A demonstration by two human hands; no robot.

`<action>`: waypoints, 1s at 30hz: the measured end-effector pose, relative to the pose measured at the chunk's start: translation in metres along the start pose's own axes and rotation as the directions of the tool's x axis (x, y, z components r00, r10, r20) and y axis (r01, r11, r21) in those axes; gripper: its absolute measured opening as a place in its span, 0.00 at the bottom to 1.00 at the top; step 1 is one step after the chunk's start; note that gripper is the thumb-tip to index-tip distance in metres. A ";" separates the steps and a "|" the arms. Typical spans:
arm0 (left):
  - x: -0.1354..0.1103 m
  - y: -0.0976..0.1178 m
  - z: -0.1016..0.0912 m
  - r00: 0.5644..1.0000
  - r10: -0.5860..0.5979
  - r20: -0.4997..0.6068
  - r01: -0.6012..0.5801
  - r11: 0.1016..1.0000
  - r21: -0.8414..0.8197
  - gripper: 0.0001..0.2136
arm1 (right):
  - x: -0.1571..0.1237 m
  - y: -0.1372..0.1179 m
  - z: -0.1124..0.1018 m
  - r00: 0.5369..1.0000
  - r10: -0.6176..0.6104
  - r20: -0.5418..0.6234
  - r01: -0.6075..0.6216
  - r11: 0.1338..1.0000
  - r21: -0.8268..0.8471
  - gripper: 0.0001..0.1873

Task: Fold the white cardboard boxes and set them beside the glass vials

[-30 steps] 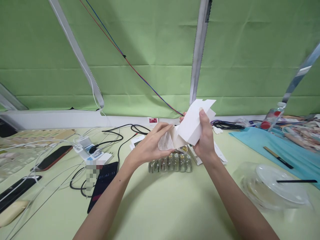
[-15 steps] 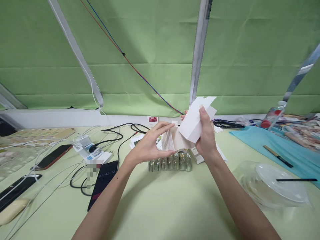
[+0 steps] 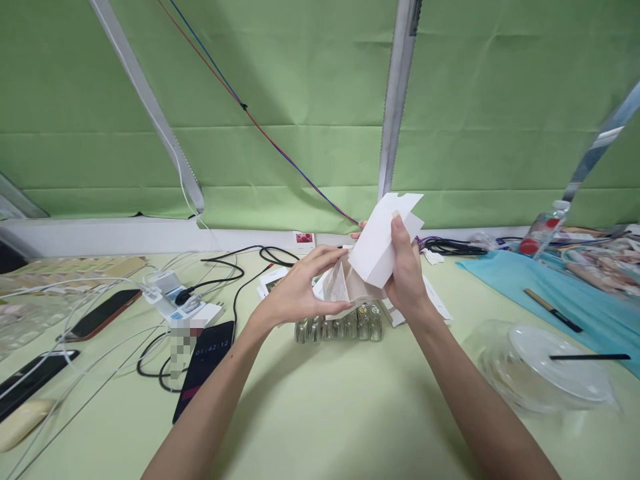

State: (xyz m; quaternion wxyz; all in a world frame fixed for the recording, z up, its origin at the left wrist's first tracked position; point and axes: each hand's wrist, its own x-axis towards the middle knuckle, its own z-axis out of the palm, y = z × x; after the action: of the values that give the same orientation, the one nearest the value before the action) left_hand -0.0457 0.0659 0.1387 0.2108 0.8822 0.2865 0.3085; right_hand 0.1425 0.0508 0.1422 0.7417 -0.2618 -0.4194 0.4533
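Note:
My right hand (image 3: pixel 409 277) grips a white cardboard box (image 3: pixel 376 240), thumb on its near face and fingers behind. The box is tilted, with flaps standing out at its upper end. Between the thumb and fingers of my left hand (image 3: pixel 300 285) is a pale open carton (image 3: pixel 336 285) with greyish, creased-looking inner walls. The lower end of the white box meets or overlaps this carton; whether it goes inside is unclear. Just below, several small clear glass bottles (image 3: pixel 340 329) are lined up in a row on the table.
Printed sheets (image 3: pixel 273 280) lie behind my left hand. A phone (image 3: pixel 205 367), a power strip (image 3: pixel 193 310) and tangled cables are on the left. To the right are a lidded plastic bowl (image 3: pixel 555 367), a blue cloth (image 3: pixel 505 277), a knife (image 3: pixel 553 310) and a bottle (image 3: pixel 545 230).
The white box in my right hand has shifted slightly left and tipped further over the pale carton. My left hand keeps nearly the same place. The view has moved a little.

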 end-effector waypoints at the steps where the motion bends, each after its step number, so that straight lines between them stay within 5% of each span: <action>1: 0.000 0.000 0.000 1.000 0.002 -0.003 -0.002 1.000 -0.006 0.35 | 0.000 0.000 0.000 1.000 0.002 0.001 -0.002 1.000 -0.006 0.30; 9: 0.000 0.001 0.000 1.000 -0.005 -0.011 0.004 0.996 -0.094 0.34 | 0.000 0.001 -0.001 0.997 0.040 0.069 -0.034 0.996 -0.083 0.33; 30: 0.000 -0.002 0.002 0.998 -0.048 -0.037 0.037 0.963 -0.266 0.33 | 0.001 0.005 -0.012 0.965 -0.061 0.256 0.111 0.977 -0.184 0.36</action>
State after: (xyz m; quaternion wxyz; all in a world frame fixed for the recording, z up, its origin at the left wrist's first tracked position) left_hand -0.0451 0.0669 0.1363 0.3273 0.8329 0.2659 0.3584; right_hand 0.1505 0.0543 0.1327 0.6727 -0.2566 -0.5628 0.4060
